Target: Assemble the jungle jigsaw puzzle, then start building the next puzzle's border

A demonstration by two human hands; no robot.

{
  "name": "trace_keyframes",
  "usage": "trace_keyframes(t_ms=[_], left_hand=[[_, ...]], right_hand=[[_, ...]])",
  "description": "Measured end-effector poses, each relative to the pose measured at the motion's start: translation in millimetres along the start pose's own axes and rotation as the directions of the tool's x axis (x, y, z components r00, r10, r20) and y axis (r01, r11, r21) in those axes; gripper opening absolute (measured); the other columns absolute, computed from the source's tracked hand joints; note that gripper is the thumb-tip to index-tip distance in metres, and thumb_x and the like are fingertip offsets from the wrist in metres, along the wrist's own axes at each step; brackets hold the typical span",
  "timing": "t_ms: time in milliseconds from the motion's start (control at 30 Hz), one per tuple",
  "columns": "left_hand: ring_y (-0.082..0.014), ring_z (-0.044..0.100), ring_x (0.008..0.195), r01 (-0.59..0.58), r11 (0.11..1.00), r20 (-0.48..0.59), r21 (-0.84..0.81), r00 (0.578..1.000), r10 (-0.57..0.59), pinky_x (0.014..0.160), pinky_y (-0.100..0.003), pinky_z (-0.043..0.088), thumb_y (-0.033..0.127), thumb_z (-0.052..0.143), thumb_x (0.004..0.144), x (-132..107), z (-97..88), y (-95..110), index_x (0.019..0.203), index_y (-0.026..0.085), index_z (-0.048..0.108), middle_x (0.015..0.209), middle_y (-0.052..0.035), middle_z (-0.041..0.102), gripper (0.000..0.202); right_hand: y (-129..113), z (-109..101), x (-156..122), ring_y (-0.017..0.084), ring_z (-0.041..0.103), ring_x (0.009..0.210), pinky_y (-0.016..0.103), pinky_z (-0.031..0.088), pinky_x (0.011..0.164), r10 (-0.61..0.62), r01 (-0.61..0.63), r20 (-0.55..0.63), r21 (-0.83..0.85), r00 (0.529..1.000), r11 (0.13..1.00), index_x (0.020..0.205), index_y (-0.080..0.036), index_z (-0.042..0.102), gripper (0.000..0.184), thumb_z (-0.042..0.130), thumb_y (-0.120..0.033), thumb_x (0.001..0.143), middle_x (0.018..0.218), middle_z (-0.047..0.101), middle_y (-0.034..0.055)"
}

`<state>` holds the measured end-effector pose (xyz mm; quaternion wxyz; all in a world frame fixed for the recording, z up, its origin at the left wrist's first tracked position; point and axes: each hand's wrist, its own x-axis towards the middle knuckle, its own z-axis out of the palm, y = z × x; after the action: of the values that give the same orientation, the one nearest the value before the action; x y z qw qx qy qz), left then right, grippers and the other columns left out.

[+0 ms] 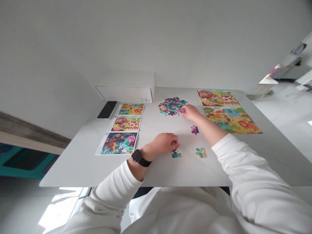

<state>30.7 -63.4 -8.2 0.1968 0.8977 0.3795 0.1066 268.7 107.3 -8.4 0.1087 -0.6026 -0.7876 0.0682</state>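
My left hand [163,143] rests curled on the white table [80,162], its fingertips pinching a small joined puzzle piece [176,152] with teal and white on it. My right hand [190,112] reaches to the far side and grips a pink piece [181,111] at the right edge of a pile of loose puzzle pieces [170,105]. A purple piece [194,129] lies beside my right forearm. A green and yellow piece [201,152] lies near the front, right of my left hand.
A finished farm and safari puzzle [227,110] lies at the right. A reference sheet with three pictures [123,128] lies at the left. A white box [126,86] and a black phone [107,109] sit at the back left.
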Motion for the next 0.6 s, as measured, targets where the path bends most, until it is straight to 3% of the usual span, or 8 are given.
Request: trace_keyframes(t_ms=[233, 400, 600], left_hand=[[-0.0216, 0.07, 0.092, -0.16, 0.986, 0.094, -0.043, 0.982, 0.163, 0.08, -0.031, 0.048, 0.065, 0.082, 0.086, -6, -2.8, 0, 0.111, 0.024, 0.07, 0.114, -0.0048, 0.072, 0.049], [-0.024, 0.071, 0.1, -0.154, 0.988, 0.112, -0.001, 0.982, 0.153, 0.086, -0.033, 0.051, 0.059, 0.087, 0.084, -8, -1.8, 2, 0.115, 0.025, 0.071, 0.121, -0.0055, 0.069, 0.048], [-0.0229, 0.071, 0.099, -0.146, 0.988, 0.103, -0.041, 0.983, 0.15, 0.088, -0.032, 0.052, 0.052, 0.086, 0.086, -9, -3.6, -1, 0.115, 0.026, 0.071, 0.121, -0.0054, 0.069, 0.042]], right_hand=[[17, -3, 11, 0.028, 0.074, 0.119, 0.038, 0.056, 0.105, 0.084, -0.081, -0.027, 0.098, 0.996, 0.992, 0.133, -0.017, 0.074, 0.043, 0.081, -0.033, 0.094, 0.127, 0.079, 0.0144], [45, -9, 21, 0.029, 0.073, 0.124, 0.04, 0.055, 0.108, 0.233, -0.229, -0.04, 0.078, 0.972, 0.97, 0.137, -0.014, 0.073, 0.039, 0.071, -0.026, 0.099, 0.134, 0.077, 0.018], [47, -9, 32, 0.03, 0.071, 0.129, 0.038, 0.052, 0.113, 0.167, -0.168, 0.013, 0.024, 0.986, 0.986, 0.137, -0.019, 0.077, 0.042, 0.075, -0.028, 0.097, 0.142, 0.074, 0.0172]])
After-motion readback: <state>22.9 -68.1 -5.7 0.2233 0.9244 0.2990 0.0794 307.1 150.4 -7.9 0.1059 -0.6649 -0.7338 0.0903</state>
